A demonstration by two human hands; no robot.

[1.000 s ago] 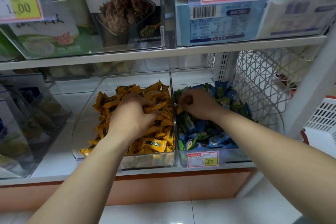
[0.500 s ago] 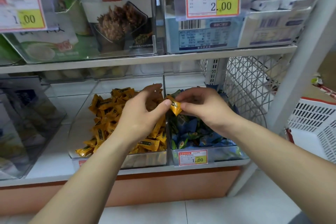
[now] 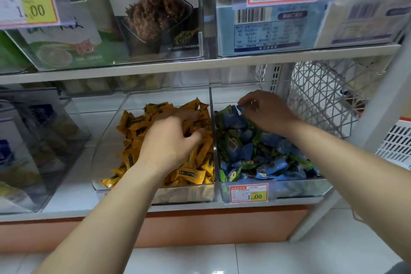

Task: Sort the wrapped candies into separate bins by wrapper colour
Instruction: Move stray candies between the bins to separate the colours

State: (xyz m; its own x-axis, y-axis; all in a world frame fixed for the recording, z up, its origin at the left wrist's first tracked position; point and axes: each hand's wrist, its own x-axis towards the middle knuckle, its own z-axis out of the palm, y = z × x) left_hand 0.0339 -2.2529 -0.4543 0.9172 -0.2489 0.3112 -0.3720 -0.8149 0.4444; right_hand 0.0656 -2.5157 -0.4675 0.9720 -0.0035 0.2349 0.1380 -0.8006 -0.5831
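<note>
Two clear bins stand side by side on the lower shelf. The left bin (image 3: 100,162) holds a pile of yellow wrapped candies (image 3: 195,176). The right bin (image 3: 300,190) holds blue and green wrapped candies (image 3: 266,162). My left hand (image 3: 169,142) hovers low over the yellow pile, a little blurred, with its fingers spread and nothing visible in it. My right hand (image 3: 266,111) is over the back of the right bin, and its fingertips pinch the edge of a blue candy (image 3: 233,114) at the top of that pile.
A price tag (image 3: 248,193) hangs on the right bin's front. The upper shelf (image 3: 200,64) carries boxed goods close above my hands. A white wire mesh (image 3: 322,95) stands to the right, with a white basket (image 3: 398,144) beyond it. A clear bin of packets (image 3: 33,140) sits to the left.
My hands met between the bins with a yellow candy, then parted. The left hand dropped onto the yellow pile and the right hand went back into the blue bin.
</note>
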